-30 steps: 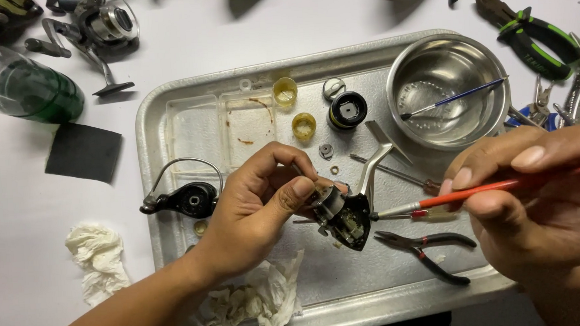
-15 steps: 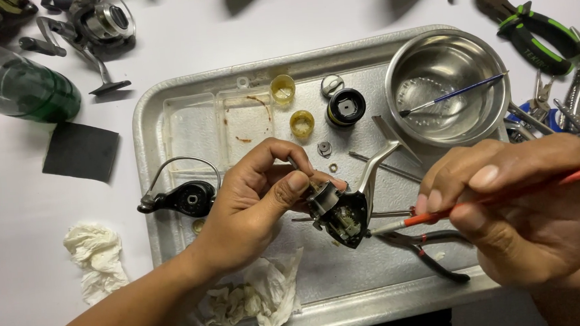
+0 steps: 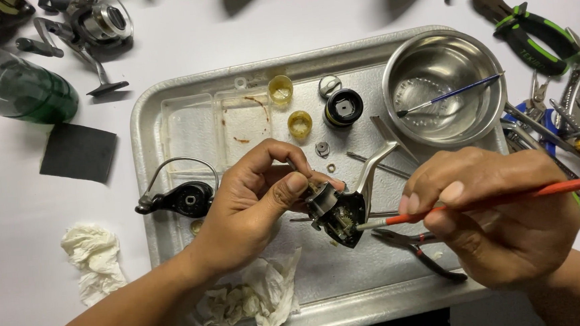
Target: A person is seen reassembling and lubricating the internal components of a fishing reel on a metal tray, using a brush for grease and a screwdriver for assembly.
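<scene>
Black and silver, the opened reel body [image 3: 338, 210] sits at the centre of the frame above the metal tray [image 3: 167, 123], pinched between the thumb and fingers of your left hand [image 3: 252, 205]. Your right hand [image 3: 501, 217] grips a thin orange-handled brush [image 3: 507, 200], its tip touching the reel's exposed inside. Slim pliers [image 3: 416, 249] lie just below, a steel bowl [image 3: 446, 86] at upper right.

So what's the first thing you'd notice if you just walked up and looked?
Right in the middle, over the metal tray, the left hand holds an opened fishing reel body while the right hand pokes an orange-handled brush into it. Behind them, a shiny steel bowl holds a second thin brush. Pliers lie piled on the right.
</scene>
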